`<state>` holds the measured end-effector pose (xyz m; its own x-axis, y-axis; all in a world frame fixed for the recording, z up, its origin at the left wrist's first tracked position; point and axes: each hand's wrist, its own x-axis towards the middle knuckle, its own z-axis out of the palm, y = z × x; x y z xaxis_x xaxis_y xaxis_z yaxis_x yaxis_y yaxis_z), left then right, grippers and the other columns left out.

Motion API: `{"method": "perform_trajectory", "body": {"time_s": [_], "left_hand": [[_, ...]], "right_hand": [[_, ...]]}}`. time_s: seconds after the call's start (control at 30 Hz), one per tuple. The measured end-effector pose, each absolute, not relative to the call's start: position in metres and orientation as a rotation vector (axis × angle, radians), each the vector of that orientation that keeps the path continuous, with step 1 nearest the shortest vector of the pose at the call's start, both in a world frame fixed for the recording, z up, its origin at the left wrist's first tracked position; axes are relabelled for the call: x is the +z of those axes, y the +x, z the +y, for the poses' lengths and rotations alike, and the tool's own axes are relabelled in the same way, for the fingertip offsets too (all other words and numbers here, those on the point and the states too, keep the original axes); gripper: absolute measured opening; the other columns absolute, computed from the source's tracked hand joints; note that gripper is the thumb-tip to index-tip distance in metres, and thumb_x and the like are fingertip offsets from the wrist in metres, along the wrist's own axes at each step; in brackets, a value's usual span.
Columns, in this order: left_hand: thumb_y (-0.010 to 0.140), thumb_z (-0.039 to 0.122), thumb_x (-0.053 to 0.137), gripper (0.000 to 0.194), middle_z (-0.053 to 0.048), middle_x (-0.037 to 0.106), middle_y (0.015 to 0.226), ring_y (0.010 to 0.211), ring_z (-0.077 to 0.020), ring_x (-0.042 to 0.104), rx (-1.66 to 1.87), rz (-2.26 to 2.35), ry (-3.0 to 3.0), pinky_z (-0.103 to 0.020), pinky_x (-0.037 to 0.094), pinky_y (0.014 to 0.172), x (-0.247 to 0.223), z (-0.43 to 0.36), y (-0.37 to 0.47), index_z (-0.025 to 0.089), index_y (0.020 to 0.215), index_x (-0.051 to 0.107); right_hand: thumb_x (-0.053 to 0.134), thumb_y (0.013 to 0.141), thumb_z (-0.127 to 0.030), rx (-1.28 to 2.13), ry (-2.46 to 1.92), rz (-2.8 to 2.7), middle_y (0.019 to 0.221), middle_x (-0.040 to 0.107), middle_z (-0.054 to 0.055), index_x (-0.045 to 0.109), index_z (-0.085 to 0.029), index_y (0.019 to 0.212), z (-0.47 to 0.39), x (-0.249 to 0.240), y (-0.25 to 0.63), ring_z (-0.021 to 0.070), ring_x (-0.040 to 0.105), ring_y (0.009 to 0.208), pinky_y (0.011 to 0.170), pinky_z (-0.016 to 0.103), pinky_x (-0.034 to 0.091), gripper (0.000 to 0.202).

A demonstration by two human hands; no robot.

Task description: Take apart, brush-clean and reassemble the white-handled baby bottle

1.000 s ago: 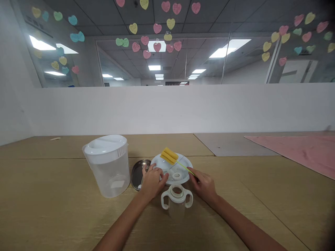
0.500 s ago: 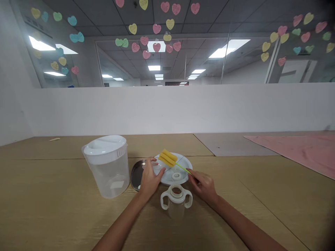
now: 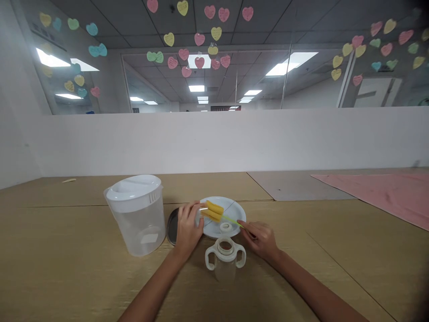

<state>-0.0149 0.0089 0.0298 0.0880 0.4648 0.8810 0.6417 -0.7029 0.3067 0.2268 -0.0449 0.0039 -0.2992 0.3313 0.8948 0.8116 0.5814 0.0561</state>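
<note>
Left hand: the left hand [image 3: 188, 227] is curled around a clear cap [image 3: 198, 217], fingers over the top and thumb on the near side; the cap is partly hidden by the fingers.
Right hand: the right hand [image 3: 261, 238] pinches the green handle [image 3: 231, 219] of the brush between thumb and fingers.
Sponge brush: the yellow sponge head [image 3: 214, 211] is above the plate, its left end at the clear cap; the depth of insertion cannot be told.
Plate: the white plate [image 3: 237, 209] rests on the desk [image 3: 281, 286] between the two hands.
Ring: a white ring [image 3: 226, 228] lies on the near part of the plate.
Bottle: the two-handled bottle [image 3: 225, 259] stands upright and uncapped, just in front of the plate.
Metal dish: the round dark dish [image 3: 172, 227] lies left of the plate, partly covered by the left hand.
Pitcher: the clear pitcher [image 3: 136, 228] with a white lid [image 3: 136, 190] stands upright, left of the dish.
Cloth: the pink cloth [image 3: 385, 192] lies at the far right.
</note>
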Motion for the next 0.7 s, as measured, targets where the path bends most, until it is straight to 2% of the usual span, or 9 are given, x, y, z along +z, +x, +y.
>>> {"method": "perform_trajectory", "body": {"time_s": [0.13,0.3,0.4,0.53,0.7], "left_hand": [[0.075,0.000,0.045,0.040,-0.005,0.058,0.112,0.103,-0.0197,0.049,-1.475,-0.858,-2.272,-0.037,0.043,0.091,0.027,0.008,-0.015,0.021,0.107,0.056],[0.081,0.001,0.040,0.038,-0.005,0.055,0.119,0.112,-0.0179,0.046,-1.413,-0.625,-2.327,-0.035,0.042,0.097,0.026,0.007,-0.012,0.019,0.113,0.053],[0.084,0.007,0.044,0.038,-0.008,0.052,0.124,0.113,-0.0191,0.045,-1.342,-0.610,-2.335,-0.036,0.042,0.097,0.027,0.006,-0.015,0.018,0.120,0.049],[0.085,0.025,0.051,0.043,-0.011,0.055,0.120,0.107,-0.0207,0.050,-1.284,-0.623,-2.429,-0.037,0.043,0.093,0.030,0.005,-0.023,0.017,0.127,0.044],[0.091,0.036,0.035,0.038,-0.009,0.064,0.102,0.089,-0.0179,0.059,-1.502,-0.914,-2.641,-0.031,0.046,0.080,0.027,0.003,-0.026,0.017,0.120,0.050]], "right_hand": [[0.050,0.083,-0.013,-0.689,-0.865,-1.922,0.057,0.061,0.001,0.065,-0.013,0.097,-0.046,0.005,0.230,0.0082,0.052,0.050,0.053,0.021,0.038,0.021],[0.049,0.083,-0.012,-0.708,-0.810,-1.940,0.058,0.061,0.000,0.063,-0.014,0.101,-0.048,0.006,0.230,0.0077,0.050,0.049,0.051,0.021,0.036,0.024],[0.047,0.084,-0.013,-0.747,-0.826,-1.916,0.056,0.060,0.000,0.064,-0.015,0.099,-0.048,0.006,0.230,0.0075,0.051,0.048,0.051,0.021,0.036,0.023],[0.048,0.084,-0.013,-0.753,-0.825,-1.927,0.058,0.062,0.001,0.064,-0.015,0.101,-0.049,0.006,0.231,0.0081,0.053,0.050,0.052,0.022,0.037,0.023],[0.049,0.083,-0.013,-0.773,-0.775,-1.989,0.060,0.062,0.001,0.064,-0.016,0.100,-0.051,0.008,0.226,0.0091,0.052,0.052,0.051,0.023,0.037,0.022]]}}
